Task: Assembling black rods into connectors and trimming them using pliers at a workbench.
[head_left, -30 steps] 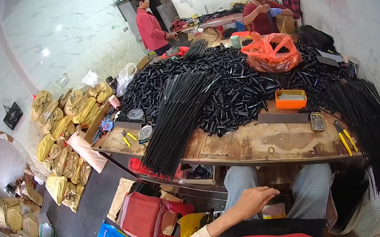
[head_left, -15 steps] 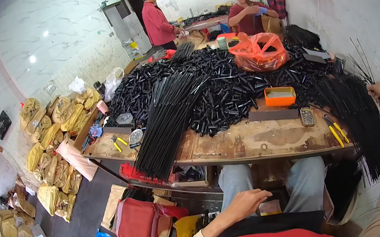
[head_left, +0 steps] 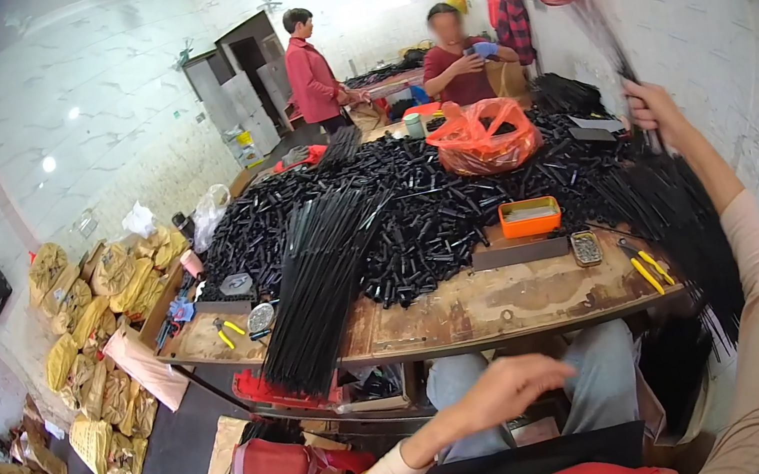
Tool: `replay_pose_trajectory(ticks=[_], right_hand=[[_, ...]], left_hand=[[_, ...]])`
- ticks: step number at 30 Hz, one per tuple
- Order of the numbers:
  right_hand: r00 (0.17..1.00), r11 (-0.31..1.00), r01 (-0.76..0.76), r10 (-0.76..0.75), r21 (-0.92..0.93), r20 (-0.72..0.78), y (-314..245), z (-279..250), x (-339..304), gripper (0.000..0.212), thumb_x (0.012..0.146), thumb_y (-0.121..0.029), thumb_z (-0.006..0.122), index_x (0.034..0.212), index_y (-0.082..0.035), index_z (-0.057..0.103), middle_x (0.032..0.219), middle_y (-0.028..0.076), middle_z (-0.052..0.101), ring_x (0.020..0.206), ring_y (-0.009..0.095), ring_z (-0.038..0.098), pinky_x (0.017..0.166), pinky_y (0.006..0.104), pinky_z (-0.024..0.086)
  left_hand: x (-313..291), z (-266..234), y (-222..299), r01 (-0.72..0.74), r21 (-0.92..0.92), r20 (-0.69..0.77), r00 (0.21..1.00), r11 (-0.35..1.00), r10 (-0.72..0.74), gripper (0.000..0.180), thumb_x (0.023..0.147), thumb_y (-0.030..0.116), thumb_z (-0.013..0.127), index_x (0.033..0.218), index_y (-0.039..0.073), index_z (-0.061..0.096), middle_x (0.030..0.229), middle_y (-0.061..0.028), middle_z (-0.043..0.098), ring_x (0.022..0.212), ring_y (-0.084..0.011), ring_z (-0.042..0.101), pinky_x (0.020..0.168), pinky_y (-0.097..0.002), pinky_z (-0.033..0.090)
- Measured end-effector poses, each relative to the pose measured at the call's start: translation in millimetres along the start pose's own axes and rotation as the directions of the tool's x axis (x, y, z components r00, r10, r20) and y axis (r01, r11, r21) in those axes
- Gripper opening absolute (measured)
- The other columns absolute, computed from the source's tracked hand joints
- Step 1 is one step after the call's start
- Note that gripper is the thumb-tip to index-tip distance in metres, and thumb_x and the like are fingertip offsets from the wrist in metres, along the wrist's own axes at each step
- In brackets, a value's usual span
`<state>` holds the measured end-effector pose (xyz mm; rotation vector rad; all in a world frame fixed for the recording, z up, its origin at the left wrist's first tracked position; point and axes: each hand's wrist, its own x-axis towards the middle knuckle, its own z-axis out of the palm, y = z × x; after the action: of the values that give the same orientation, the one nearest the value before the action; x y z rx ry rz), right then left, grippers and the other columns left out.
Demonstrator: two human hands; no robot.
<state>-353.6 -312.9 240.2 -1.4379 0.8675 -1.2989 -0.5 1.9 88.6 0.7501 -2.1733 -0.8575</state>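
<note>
At the right, my right hand [head_left: 654,109] is raised above the table's corner, closed round a bundle of thin black rods [head_left: 615,43]. The upper ends of these rods are smeared by motion. Below that hand a thick heap of long black rods [head_left: 694,232] hangs over the table's right edge. My left hand [head_left: 517,385] hovers over my lap, in front of the table's near edge; it is somewhat blurred, its fingers loosely stretched to the right with nothing in them. A second bundle of black rods [head_left: 314,299] lies slanting across the table's left half.
A large pile of short black tubular parts [head_left: 419,230] covers the table [head_left: 445,319]. On it are an orange box [head_left: 530,216], a red plastic bag [head_left: 489,147], a small tray [head_left: 586,248] and yellow-handled pliers [head_left: 647,267]. Two people are across the room. Sacks [head_left: 77,361] stand left.
My right hand has risen and moved left, lifting the rods up from the heap's side. My left hand has moved slightly up and right. The view has shifted a little.
</note>
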Motion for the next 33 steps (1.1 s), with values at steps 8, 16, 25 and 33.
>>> replay_pose_trajectory(ticks=[8,16,25,33], right_hand=[[0.985,0.894,-0.067,-0.01,0.443,0.169,18.5,237.3,-77.2,0.021,0.1,-0.024,0.05,0.104,-0.004,0.051,0.07,-0.004,0.04,0.046,0.003,0.03,0.039,0.0194,0.024],[0.83,0.931,0.14,0.076,-0.338,0.553,15.0,198.9,-89.9,0.041,0.101,-0.037,0.044,0.112,-0.001,0.058,0.093,0.01,0.069,0.085,0.018,0.068,0.071,0.0264,0.054],[0.874,0.833,-0.323,0.081,0.449,0.479,-9.4,232.3,-46.7,0.044,0.099,-0.04,0.05,0.12,-0.001,0.055,0.114,0.016,0.063,0.102,0.025,0.064,0.092,0.0359,0.052],[0.794,0.933,-0.299,0.127,0.199,0.594,8.9,221.1,-156.2,0.049,0.098,-0.038,0.052,0.129,0.0,0.047,0.11,0.015,0.064,0.101,0.021,0.064,0.093,0.0358,0.049]], left_hand=[[89.4,-42.9,-11.9,0.116,-0.907,-0.049,0.926,0.406,-0.374,0.061,0.1,0.046,0.044,0.146,0.008,0.032,0.109,-0.0082,0.06,0.091,-0.0204,0.06,0.082,-0.0364,0.05],[12.5,-57.5,-2.3,0.127,-0.761,-0.308,0.793,0.636,-0.526,0.03,0.105,0.033,0.038,0.117,0.008,0.051,0.066,0.0074,0.029,0.049,-0.0031,0.024,0.043,-0.0191,0.02],[17.1,-3.0,0.5,0.222,-0.839,-0.081,0.852,0.497,-0.517,0.04,0.104,0.034,0.039,0.129,0.004,0.047,0.098,-0.009,0.063,0.079,-0.0159,0.063,0.069,-0.0288,0.053],[23.3,-25.8,18.6,0.116,-0.942,0.0,0.939,0.315,-0.345,0.053,0.102,0.034,0.04,0.135,-0.008,0.04,0.128,-0.0246,0.055,0.119,-0.0337,0.056,0.106,-0.0467,0.042]])
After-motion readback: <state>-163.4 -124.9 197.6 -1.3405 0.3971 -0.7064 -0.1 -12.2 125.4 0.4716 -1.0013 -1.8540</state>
